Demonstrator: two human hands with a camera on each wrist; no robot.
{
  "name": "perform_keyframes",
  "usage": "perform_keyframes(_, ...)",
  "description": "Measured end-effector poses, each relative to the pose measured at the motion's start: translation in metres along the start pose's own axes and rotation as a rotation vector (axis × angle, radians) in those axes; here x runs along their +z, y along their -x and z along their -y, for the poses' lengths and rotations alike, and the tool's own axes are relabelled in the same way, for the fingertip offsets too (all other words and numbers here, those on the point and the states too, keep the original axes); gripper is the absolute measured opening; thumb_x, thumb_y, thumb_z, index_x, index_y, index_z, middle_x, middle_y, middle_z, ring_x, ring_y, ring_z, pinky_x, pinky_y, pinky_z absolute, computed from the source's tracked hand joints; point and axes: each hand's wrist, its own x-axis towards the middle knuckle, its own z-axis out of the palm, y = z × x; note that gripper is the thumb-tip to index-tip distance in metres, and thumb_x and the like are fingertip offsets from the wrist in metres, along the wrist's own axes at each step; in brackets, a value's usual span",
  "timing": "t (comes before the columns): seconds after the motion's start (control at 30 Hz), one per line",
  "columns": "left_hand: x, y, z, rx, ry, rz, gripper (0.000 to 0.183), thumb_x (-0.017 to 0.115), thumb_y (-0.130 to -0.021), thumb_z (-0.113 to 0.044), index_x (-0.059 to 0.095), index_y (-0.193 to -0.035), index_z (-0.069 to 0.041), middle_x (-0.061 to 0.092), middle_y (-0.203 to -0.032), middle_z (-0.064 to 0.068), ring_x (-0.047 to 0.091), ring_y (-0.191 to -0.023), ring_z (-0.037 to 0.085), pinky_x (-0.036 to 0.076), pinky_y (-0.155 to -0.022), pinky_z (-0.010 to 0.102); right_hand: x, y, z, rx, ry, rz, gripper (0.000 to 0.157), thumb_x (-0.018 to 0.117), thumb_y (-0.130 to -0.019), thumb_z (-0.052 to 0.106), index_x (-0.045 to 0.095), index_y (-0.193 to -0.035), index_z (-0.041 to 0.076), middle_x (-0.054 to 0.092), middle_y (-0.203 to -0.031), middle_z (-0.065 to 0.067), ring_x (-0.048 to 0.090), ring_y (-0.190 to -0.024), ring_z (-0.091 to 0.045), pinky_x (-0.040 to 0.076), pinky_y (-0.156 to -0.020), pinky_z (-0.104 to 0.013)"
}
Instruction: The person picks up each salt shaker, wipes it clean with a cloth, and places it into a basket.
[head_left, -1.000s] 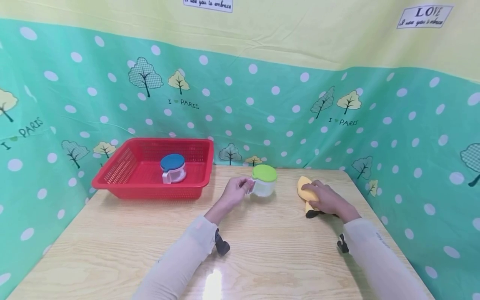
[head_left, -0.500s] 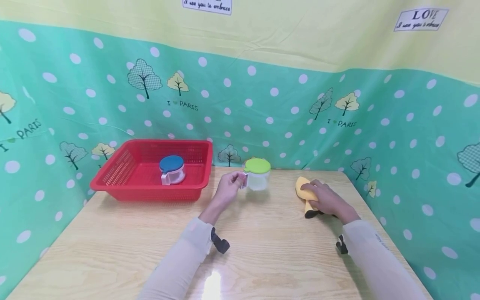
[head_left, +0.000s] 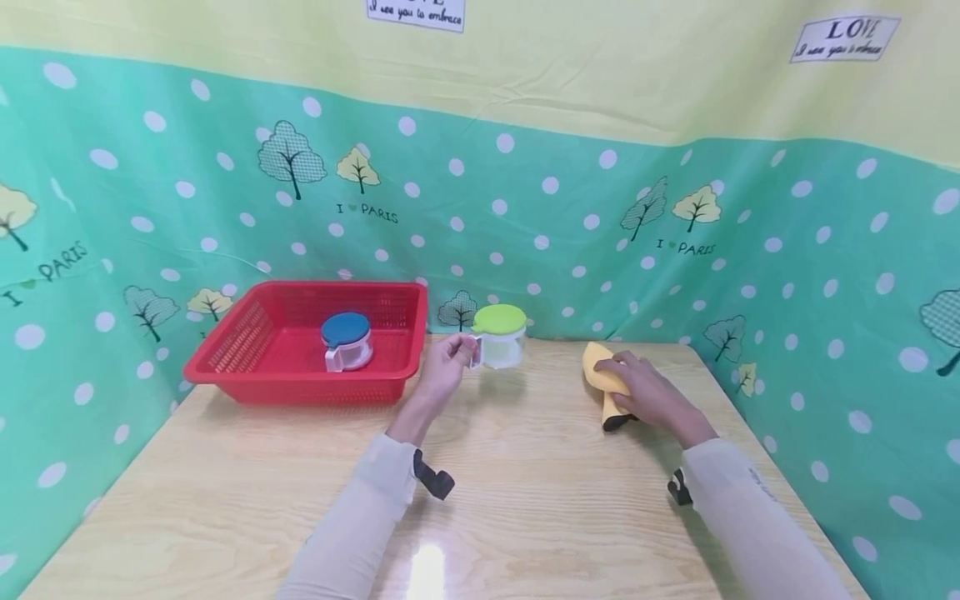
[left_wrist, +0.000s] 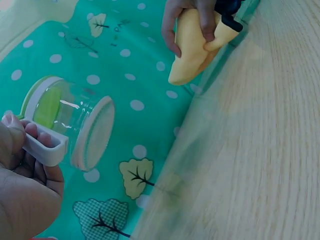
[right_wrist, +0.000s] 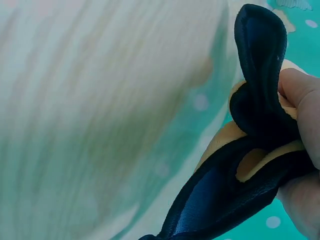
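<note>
My left hand [head_left: 442, 367] pinches the white handle of a clear seasoning jar [head_left: 501, 348] with a green lid. The jar hangs above the table, its faint shadow below it; in the left wrist view the clear jar [left_wrist: 70, 120] shows no contents. At the right, my right hand [head_left: 648, 390] grips a soft yellow item with black ends [head_left: 602, 371], fingers spread over its top. The right wrist view shows black, flap-like parts [right_wrist: 215, 195] edged in yellow. A similar jar with a blue lid [head_left: 347, 340] stands inside the red basket [head_left: 307, 387].
The red basket sits at the back left of the wooden table [head_left: 510, 500], left of my left hand. A green and yellow patterned cloth [head_left: 420, 192] hangs behind the table and along both sides.
My left hand has lifted the green-lidded jar and carried it left, toward the basket. My right hand has shifted the yellow item slightly left and up in view.
</note>
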Motion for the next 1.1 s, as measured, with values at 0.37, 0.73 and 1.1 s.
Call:
perform_keyframes(0.37, -0.005, -0.003, -0.006, 0.054, 0.05, -0.008, 0.033, 0.048, -0.108, -0.03, 0.059, -0.101, 0.001, 0.056, -0.095, 0.01, 0.052, -0.093, 0.022, 0.044, -0.088, 0.038, -0.011, -0.009, 0.016, -0.03, 0.016, -0.052, 0.05, 0.073, -0.091, 0.009, 0.059, -0.139, 0.015, 0.052, -0.134, -0.015, 0.053, -0.108, -0.037, 0.051, -0.086, -0.053)
perform_keyframes(0.73, -0.014, -0.002, -0.012, 0.085, 0.063, 0.015, 0.032, 0.049, -0.108, -0.029, 0.058, -0.1, 0.001, 0.055, -0.092, 0.009, 0.052, -0.091, 0.021, 0.044, -0.09, 0.043, -0.025, -0.025, 0.051, -0.174, 0.003, -0.142, 0.05, 0.075, -0.089, 0.008, 0.06, -0.136, 0.016, 0.056, -0.127, -0.012, 0.056, -0.106, -0.034, 0.049, -0.087, -0.051)
perform_keyframes(1.1, -0.014, -0.005, -0.009, 0.078, 0.061, 0.018, 0.034, 0.049, -0.107, -0.032, 0.059, -0.1, 0.0, 0.055, -0.092, 0.007, 0.053, -0.091, 0.02, 0.045, -0.086, 0.033, -0.03, -0.033, 0.084, -0.258, -0.032, -0.222, 0.052, 0.079, -0.088, 0.007, 0.061, -0.135, 0.019, 0.055, -0.133, -0.015, 0.056, -0.11, -0.038, 0.053, -0.083, -0.054)
